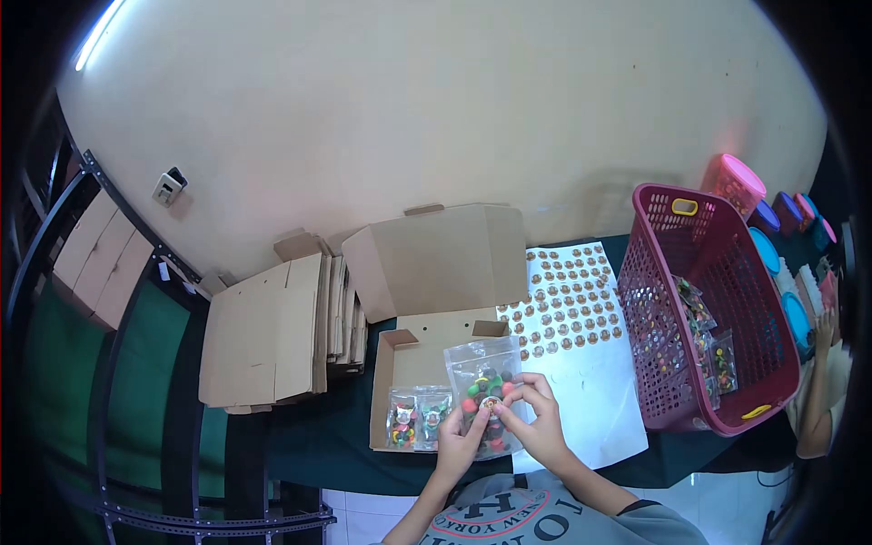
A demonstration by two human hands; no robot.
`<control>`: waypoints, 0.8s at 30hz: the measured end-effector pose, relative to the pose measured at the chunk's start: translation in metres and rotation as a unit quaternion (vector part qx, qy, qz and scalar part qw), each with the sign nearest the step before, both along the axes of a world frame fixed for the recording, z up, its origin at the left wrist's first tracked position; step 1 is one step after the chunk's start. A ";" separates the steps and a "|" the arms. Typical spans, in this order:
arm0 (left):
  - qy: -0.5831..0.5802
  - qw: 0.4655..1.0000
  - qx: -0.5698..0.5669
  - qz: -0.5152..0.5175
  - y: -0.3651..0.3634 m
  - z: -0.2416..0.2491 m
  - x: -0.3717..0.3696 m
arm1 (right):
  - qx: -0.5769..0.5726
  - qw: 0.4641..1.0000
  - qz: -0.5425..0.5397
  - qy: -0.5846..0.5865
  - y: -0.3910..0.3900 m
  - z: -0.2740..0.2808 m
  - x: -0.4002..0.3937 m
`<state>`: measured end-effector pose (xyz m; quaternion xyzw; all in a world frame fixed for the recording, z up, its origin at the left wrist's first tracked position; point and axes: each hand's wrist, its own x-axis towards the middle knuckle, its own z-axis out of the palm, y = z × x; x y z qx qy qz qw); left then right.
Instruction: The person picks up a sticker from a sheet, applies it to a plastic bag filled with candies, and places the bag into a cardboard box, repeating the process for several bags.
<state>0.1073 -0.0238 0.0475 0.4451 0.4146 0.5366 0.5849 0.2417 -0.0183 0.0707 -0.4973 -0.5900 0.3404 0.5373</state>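
Observation:
A clear zip bag of colourful round candies is held upright in front of me, over the front of an open cardboard box. My left hand grips the bag's lower left side, its thumb up by a small round sticker on the bag's front. At that sticker, my right hand has thumb and fingertips pinched together. Two filled candy bags, one with coloured candies and one greener, lie side by side in the box's left part. The bag I hold hides the box's right part.
Right of the box lies a white sheet with rows of round stickers. A maroon basket holding several candy bags stands beyond it. Folded cardboard boxes lean at left. Lidded tubs and another person's arm are far right.

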 end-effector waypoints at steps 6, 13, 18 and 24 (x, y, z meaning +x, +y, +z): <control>0.003 1.000 0.016 0.007 0.006 -0.003 -0.003 | -0.034 0.997 0.048 0.049 0.006 -0.004 -0.003; 0.010 1.000 0.004 -0.019 0.009 -0.006 -0.002 | -0.013 1.000 -0.009 0.021 0.003 -0.005 -0.003; 0.019 0.999 0.012 -0.025 0.010 -0.006 -0.006 | -0.087 0.987 -0.035 0.134 -0.001 -0.019 -0.009; -0.005 0.999 -0.023 -0.042 0.008 -0.005 -0.007 | -0.112 0.945 0.054 0.304 0.010 -0.024 -0.001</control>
